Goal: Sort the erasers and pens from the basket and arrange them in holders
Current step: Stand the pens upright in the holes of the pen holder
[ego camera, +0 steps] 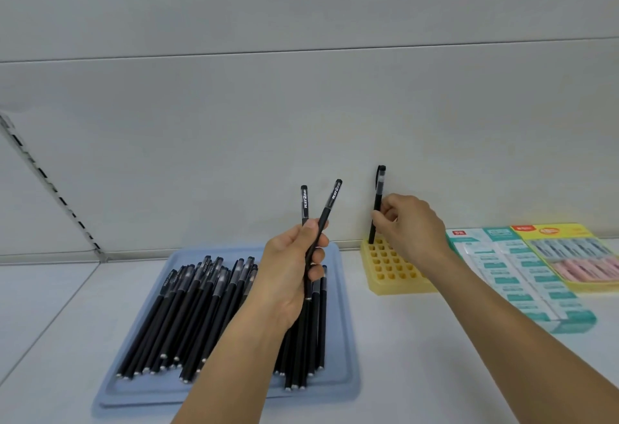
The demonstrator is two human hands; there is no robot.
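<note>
- At the far-left corner hole of the yellow holder (392, 269), right hand (407, 222) pinches one black pen (376, 204), upright, tip in or right at the hole; can't tell if seated.
- Left hand (291, 273) grips two spare pens (320, 222), splayed in a V, held above the blue tray (345, 323).
- Rest of the pen stock (207, 316) lies loose in the tray, left of the holder.
- Eraser packs (522, 276) lie flat on the surface right of the holder, touching or just beside it. Another yellow pack (576, 253) sits further right.
- Risk: pen released before it bottoms out would likely tip against the back wall or fall across the grid.
- Risk: holder looks light, so a sideways push on insertion may slide it into the eraser packs.
- Risk: left grip is loose-looking; one of the V pair could slip back onto the pile.
- Obstruction: right forearm crosses over the holder's right rows, hiding those holes.
- All other visible holes unfilled; judging job barely started.
</note>
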